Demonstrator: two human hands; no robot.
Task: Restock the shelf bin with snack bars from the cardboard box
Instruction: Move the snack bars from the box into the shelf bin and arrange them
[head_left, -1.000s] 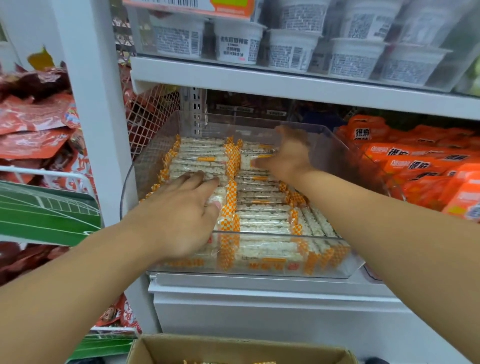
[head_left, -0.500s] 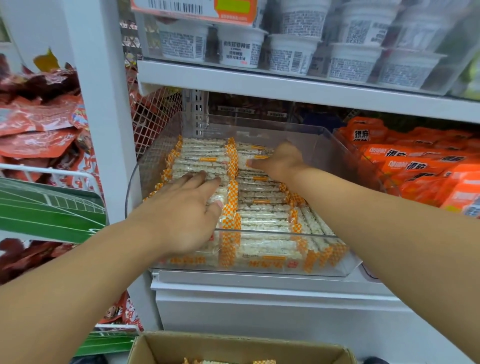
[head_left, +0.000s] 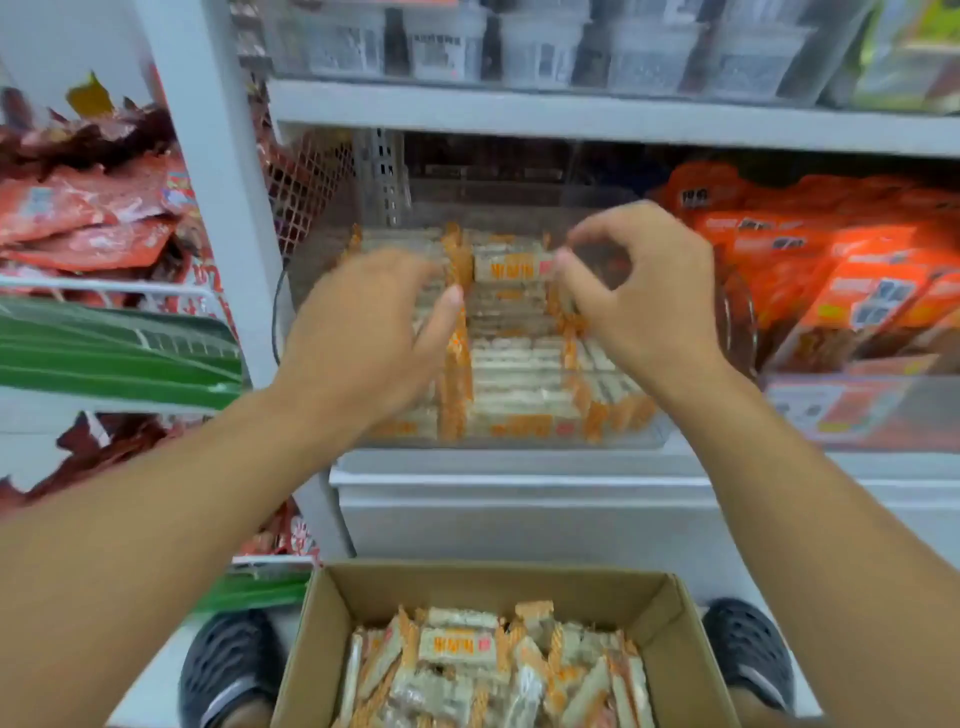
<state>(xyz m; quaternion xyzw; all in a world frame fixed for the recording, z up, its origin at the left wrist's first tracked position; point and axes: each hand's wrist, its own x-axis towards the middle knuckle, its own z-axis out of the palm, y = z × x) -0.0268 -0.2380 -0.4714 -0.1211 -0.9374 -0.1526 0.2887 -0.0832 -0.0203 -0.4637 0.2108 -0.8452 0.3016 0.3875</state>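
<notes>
Both hands hover over the clear shelf bin (head_left: 519, 441) of snack bars (head_left: 519, 384): left hand (head_left: 358, 332) released, right hand (head_left: 639, 291) loosely curled, empty; cardboard box (head_left: 488, 582) at 6 o'clock.

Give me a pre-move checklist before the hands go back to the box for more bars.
1. Left hand free: ok, fingers spread, nothing held.
2. Right hand free: cannot tell, fingers curled, blurred.
3. Cardboard box open and below the hands: ok.
4. Snack bars left in the box: ok, a loose pile.
5. Room in the shelf bin: cannot tell; its bars reach the front wall.
</notes>
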